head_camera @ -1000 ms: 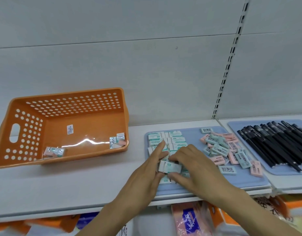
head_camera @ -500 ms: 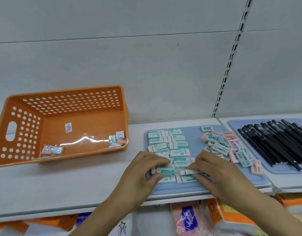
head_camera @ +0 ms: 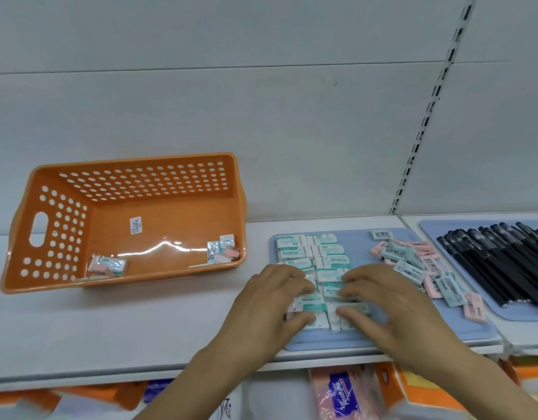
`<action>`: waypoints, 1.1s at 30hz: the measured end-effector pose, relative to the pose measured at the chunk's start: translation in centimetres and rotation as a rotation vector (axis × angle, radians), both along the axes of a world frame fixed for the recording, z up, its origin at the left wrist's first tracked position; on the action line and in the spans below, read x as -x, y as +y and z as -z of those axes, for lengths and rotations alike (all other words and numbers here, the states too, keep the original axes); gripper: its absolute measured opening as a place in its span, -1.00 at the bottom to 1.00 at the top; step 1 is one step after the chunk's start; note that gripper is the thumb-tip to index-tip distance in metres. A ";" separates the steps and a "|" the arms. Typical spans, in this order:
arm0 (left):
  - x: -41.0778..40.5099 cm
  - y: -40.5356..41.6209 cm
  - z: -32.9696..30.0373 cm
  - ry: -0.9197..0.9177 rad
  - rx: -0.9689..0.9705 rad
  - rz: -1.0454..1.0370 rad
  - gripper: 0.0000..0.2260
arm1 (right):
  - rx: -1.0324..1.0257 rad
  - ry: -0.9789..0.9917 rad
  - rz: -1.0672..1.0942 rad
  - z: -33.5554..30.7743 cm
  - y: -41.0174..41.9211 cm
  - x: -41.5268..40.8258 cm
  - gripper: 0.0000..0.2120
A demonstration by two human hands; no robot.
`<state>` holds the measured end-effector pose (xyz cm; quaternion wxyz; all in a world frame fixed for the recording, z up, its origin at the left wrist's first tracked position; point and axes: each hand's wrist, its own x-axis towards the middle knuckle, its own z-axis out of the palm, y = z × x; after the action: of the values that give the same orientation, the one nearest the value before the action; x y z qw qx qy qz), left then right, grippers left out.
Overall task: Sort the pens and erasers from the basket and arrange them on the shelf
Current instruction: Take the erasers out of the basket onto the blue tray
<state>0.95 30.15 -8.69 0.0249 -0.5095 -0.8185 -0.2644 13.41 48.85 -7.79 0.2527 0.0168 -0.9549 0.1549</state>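
Two neat columns of white-and-teal erasers [head_camera: 313, 253] lie on a blue mat [head_camera: 322, 341] on the white shelf [head_camera: 140, 328]. My left hand [head_camera: 270, 307] and my right hand [head_camera: 382, 307] both rest on the front rows, fingertips and thumbs pressing in on the erasers from either side. A loose heap of pink and teal erasers [head_camera: 413, 262] lies on the mat's right part. The orange perforated basket [head_camera: 134, 160] stands at the left with a few erasers at its front left [head_camera: 107, 265] and its front right corner [head_camera: 222, 251]. Black pens [head_camera: 498, 262] lie side by side at the far right.
The pens lie on a second blue mat [head_camera: 428, 225] on the neighbouring shelf section. A slotted upright [head_camera: 425, 122] runs up the grey back wall. Packaged goods [head_camera: 340, 395] sit on the shelf below.
A second ago both hands held one eraser just above the front rows. It now lies in the rows, and both hands have spread flat over the front erasers.
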 end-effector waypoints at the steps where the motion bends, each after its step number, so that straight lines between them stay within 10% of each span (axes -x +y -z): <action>1: -0.3 -0.4 -0.4 0.030 -0.011 -0.005 -0.67 | 0.015 0.023 0.002 -0.4 -0.3 0.5 -0.77; 12: 4.0 -10.7 -6.9 0.010 -0.335 -0.193 -0.87 | 0.320 0.143 -0.047 -6.0 -7.3 11.4 -0.72; 15: 8.3 -10.5 -7.6 -0.286 -0.179 -0.318 -0.81 | 0.375 -0.067 0.109 -6.3 -8.7 15.1 -0.48; 18: 11.7 -8.1 -7.5 -0.498 0.094 -0.308 -0.54 | 0.421 -0.112 0.067 -5.0 -9.6 16.8 -0.76; 23: 14.1 -4.3 -6.2 -0.337 0.454 -0.072 -0.23 | 0.469 -0.008 0.063 -3.4 -9.6 17.1 -0.92; 33: 15.2 -2.9 -6.2 -0.309 0.435 -0.132 -0.64 | 0.460 -0.021 0.066 -3.5 -9.7 17.2 -0.91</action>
<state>-14.24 27.29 -2.53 -0.1929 -0.4021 -0.8815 -0.1550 -3.81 39.16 -4.31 0.2447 -0.0738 -0.8972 0.3602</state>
